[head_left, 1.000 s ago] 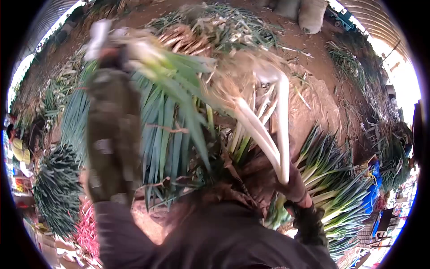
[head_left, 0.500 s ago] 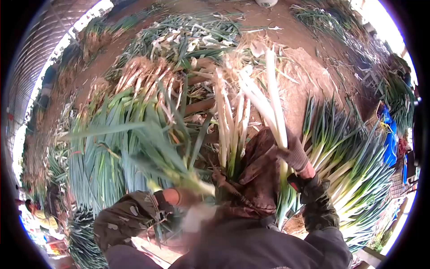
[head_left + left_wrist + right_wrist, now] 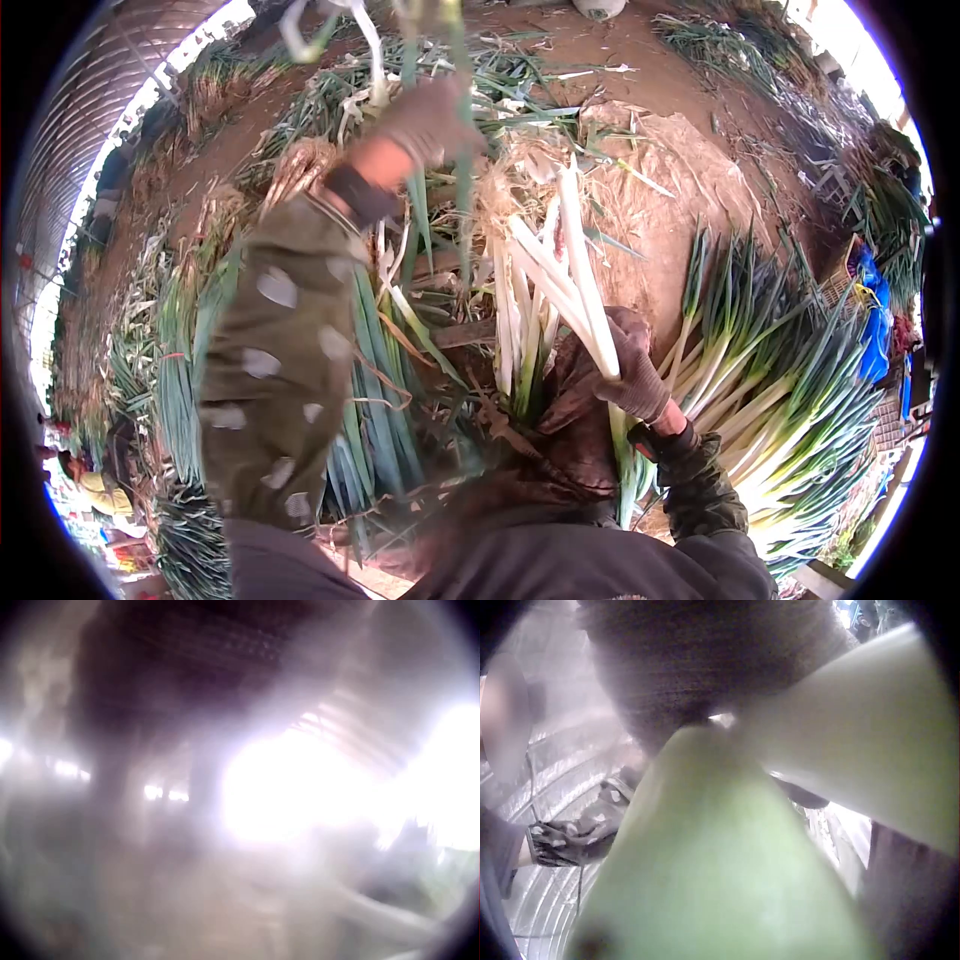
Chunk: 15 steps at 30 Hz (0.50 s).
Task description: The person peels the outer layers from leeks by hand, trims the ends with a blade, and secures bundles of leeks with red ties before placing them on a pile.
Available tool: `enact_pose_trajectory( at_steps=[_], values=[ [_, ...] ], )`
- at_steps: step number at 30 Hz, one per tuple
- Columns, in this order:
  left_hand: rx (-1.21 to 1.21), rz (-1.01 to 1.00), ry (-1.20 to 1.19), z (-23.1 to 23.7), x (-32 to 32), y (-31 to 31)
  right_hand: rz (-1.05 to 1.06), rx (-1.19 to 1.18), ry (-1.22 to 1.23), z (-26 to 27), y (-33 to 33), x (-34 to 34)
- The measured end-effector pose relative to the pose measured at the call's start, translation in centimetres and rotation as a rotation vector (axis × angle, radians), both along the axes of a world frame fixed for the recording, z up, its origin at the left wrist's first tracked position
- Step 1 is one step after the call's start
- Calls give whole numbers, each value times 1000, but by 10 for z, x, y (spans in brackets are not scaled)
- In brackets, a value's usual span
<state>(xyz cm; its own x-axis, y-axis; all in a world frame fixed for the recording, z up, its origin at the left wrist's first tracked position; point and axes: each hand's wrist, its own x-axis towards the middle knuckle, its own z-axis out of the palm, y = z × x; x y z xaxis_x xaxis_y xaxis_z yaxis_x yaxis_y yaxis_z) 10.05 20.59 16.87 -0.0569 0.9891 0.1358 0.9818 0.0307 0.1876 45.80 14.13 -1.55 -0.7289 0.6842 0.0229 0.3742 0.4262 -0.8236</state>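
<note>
In the head view, the right gloved hand (image 3: 640, 382) grips long leeks (image 3: 592, 285) at the person's lap, white stalks and roots pointing forward. Close up in the right wrist view, the dark glove (image 3: 720, 667) is against pale green and white stalks (image 3: 720, 847). The left gloved hand (image 3: 425, 120) is stretched out ahead over the pile, among blurred green leaves (image 3: 464, 190); whether its fingers hold them cannot be told. The left wrist view is blurred, with a dark shape at its top. More white stalks (image 3: 507, 320) stand upright between the arms.
Dark green leeks (image 3: 770, 400) lie fanned out at the right, beside a blue cloth (image 3: 873, 315). Leeks with long leaves (image 3: 180, 370) lie at the left. Leaf scraps (image 3: 530, 80) are heaped ahead, near a brown sheet (image 3: 680, 190) on the ground.
The left hand has gone from beside the lap forward over the pile, and the blurred leaves have moved forward too. The right hand still grips its leeks, their white ends slightly further left.
</note>
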Motion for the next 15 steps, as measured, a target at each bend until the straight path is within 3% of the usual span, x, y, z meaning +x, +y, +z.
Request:
enact_pose_trajectory(
  at_steps=[2, 3, 4, 5, 6, 7, 8, 9, 10, 11, 12, 15],
  values=[
    [15, 46, -149, -52, 29, -16, 36, -66, 14, 2, -7, -4],
    [26, 77, -217, -80, 39, -22, 76, -251, 70, -6, -6, -5],
    [258, 35, -95, -115, 38, -24, 95, -285, 93, -6, -10, -7],
    [313, 46, -238, -144, 31, -19, 113, -321, 116, -4, -16, -10],
    [371, 57, -380, -146, 30, -21, 132, -355, 139, -3, -20, -11],
    [327, 184, -469, -147, 22, -25, 207, -208, 82, -7, -21, -13],
    [280, 316, -557, -132, 18, -39, 191, -212, 29, -8, -23, -14],
    [261, 346, -766, -121, 4, -40, 177, -219, -22, -9, -23, -16],
    [200, 350, -825, -123, -19, -40, 168, -198, -9, -14, -23, -17],
    [224, 325, -482, -126, -39, -39, 159, -177, 3, -17, -23, -19],
    [230, 348, -300, -134, -58, -33, 139, -197, 17, -18, -21, -21],
    [218, 487, -175, -109, -58, -46, 107, -278, 3, 3, -21, -33]
  ],
)
